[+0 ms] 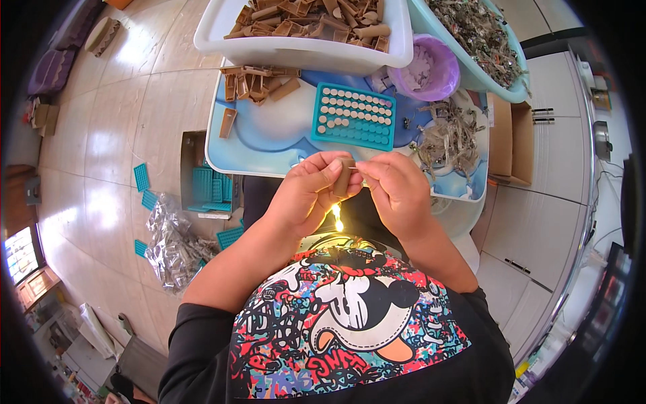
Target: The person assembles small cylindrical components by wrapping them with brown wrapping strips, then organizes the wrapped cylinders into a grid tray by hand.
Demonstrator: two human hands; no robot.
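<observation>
Head view: left hand (311, 185) holds a brown piece (343, 180) between thumb and fingers, slightly tilted, by the near edge of the bench (269, 145). Right hand (402, 192) at its right side, fingers narrow; cannot tell what they grip. Yellow light (338, 215) glowing just below. On bench: teal tray (370, 135), part-filled with white discs (356, 105); brown pile (252, 84) to left; tangled clear heap (452, 138) to right.

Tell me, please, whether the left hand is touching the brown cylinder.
Touching: the head view shows the left hand gripping the brown cylinder, its thumb pressed against the side.
</observation>
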